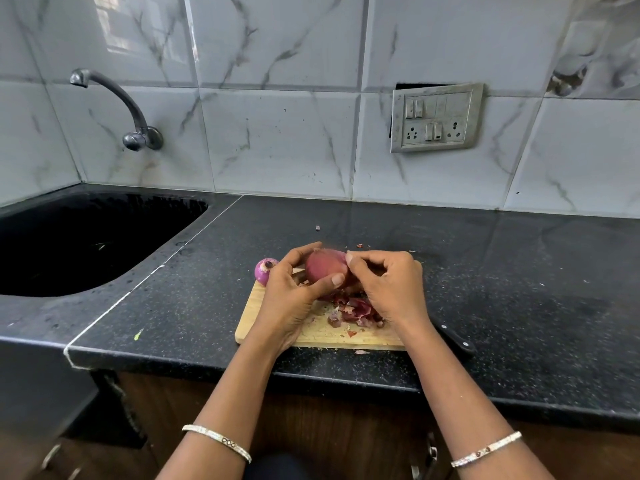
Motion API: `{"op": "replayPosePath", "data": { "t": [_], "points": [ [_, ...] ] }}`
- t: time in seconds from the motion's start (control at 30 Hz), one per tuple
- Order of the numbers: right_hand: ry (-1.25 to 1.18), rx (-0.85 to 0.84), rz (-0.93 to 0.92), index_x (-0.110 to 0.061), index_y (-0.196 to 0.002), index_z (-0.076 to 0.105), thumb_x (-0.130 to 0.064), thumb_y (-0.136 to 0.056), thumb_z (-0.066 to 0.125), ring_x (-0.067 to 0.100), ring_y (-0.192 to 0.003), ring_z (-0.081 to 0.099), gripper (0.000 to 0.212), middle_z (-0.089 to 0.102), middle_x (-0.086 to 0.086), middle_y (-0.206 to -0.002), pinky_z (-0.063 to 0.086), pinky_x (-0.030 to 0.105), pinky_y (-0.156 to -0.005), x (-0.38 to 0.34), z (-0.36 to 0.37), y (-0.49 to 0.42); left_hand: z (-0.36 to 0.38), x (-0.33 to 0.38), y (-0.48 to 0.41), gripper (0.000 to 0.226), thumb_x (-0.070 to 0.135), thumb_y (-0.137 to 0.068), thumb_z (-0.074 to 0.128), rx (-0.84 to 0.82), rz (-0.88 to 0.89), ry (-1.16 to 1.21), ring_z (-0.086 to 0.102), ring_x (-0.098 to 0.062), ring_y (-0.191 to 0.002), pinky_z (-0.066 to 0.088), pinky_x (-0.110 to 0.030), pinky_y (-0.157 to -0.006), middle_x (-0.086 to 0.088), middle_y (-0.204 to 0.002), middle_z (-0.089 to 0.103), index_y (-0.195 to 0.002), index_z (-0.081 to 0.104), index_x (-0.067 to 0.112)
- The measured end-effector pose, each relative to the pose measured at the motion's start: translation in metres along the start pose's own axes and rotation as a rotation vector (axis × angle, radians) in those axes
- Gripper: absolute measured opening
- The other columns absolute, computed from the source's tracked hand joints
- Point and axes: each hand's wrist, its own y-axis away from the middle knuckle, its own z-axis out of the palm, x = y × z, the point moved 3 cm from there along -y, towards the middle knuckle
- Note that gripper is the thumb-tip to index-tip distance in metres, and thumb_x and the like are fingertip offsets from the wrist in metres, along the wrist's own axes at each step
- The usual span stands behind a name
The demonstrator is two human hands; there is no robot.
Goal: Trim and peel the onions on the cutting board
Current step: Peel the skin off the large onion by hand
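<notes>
Nearest, peel scraps (356,311) litter the cutting board (322,332). Above it, her left hand (291,292) curls around a red onion (325,268), while her right hand (388,285) pinches skin at its tip. A peeled onion (265,270) sits at the board's far left corner.

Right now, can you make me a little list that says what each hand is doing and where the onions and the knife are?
left hand: grips the onion being peeled
right hand: pinches skin at that onion's top
second onion: at the cutting board's far left corner, untouched
peels: piled on the board under the hands
knife: black handle on the counter, right of the board
sink: left
</notes>
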Motion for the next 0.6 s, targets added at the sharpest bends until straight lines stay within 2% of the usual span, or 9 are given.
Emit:
{"op": "replayPosePath", "data": {
  "t": [0.07, 0.23, 0.47, 0.6],
  "points": [
    [0.011, -0.02, -0.023, -0.026, -0.093, 0.083, -0.03, -0.089, 0.076, -0.011, -0.084, 0.069, 0.009, 0.077, -0.019, -0.086, 0.056, 0.02, -0.085, -0.0003, 0.0012, 0.0007, -0.0014, -0.0008, -0.0003, 0.067, -0.009, -0.069, 0.084, 0.002, 0.018, -0.015, 0.074, -0.032, -0.105, 0.063, -0.044, -0.085, -0.019, -0.12, 0.07, -0.13, 0.065, 0.012],
    [0.041, -0.039, -0.083, -0.021, -0.095, 0.082, -0.025, -0.093, 0.073, -0.011, -0.081, 0.069, 0.01, 0.077, -0.015, -0.089, 0.056, 0.016, -0.077, 0.0017, 0.0026, 0.0011, -0.0031, -0.0007, -0.0008, 0.068, -0.017, -0.071, 0.081, 0.001, 0.016, -0.014, 0.073, -0.033, -0.107, 0.062, -0.049, -0.088, -0.019, -0.126, 0.065, -0.13, 0.065, 0.011],
    [0.035, -0.06, -0.067, -0.019, -0.103, 0.081, -0.03, -0.087, 0.079, -0.01, -0.092, 0.069, 0.019, 0.078, -0.006, -0.098, 0.055, 0.015, -0.086, 0.005, 0.0034, 0.0, -0.0042, -0.0012, -0.0012, 0.068, -0.02, -0.071, 0.079, 0.003, 0.027, 0.007, 0.074, -0.034, -0.103, 0.064, -0.041, -0.08, -0.022, -0.121, 0.067, -0.13, 0.065, 0.01],
    [0.025, -0.069, -0.089, -0.017, -0.103, 0.08, -0.025, -0.089, 0.077, -0.01, -0.093, 0.069, 0.016, 0.077, -0.006, -0.1, 0.056, 0.017, -0.087, 0.0055, 0.004, 0.0004, -0.0048, -0.0025, -0.0022, 0.069, -0.018, -0.069, 0.081, 0.01, 0.025, -0.012, 0.074, -0.034, -0.104, 0.063, -0.045, -0.084, -0.022, -0.121, 0.068, -0.129, 0.065, 0.011]
  ]
}}
